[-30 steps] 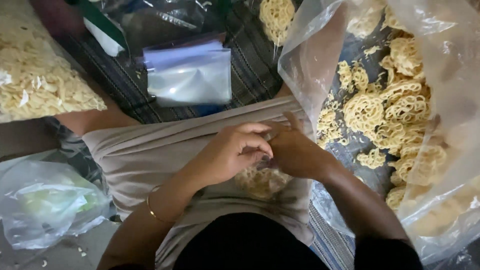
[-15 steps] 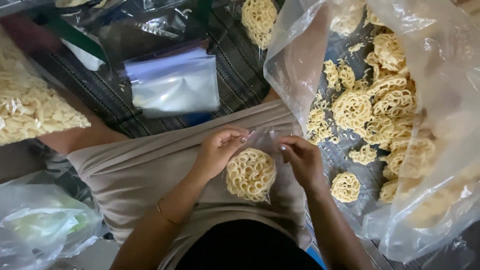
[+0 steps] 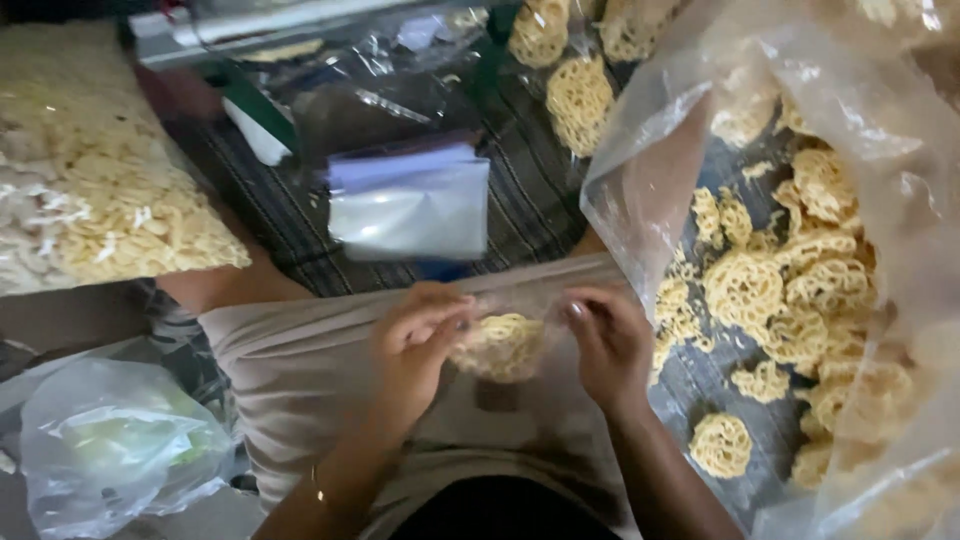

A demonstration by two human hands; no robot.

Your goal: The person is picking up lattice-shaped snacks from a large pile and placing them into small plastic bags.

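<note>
Over my lap, my left hand [image 3: 415, 345] and my right hand [image 3: 605, 340] each pinch one top corner of a small clear plastic bag [image 3: 515, 400]. Inside it sits a round, lacy yellow cracker [image 3: 500, 345]. The bag hangs between my hands, held up above my beige-covered leg [image 3: 300, 370]. A thin bangle circles my left wrist.
A big clear sack [image 3: 650, 190] of the same yellow crackers [image 3: 790, 290] lies open at my right. A stack of small empty bags [image 3: 410, 205] rests ahead on a striped mat. A full cracker bag [image 3: 100, 200] sits at left, a crumpled plastic bag [image 3: 110, 440] below it.
My hands came apart from a clasp over my lap and spread the small bag with the cracker in it. They now hold it lifted and tilted.
</note>
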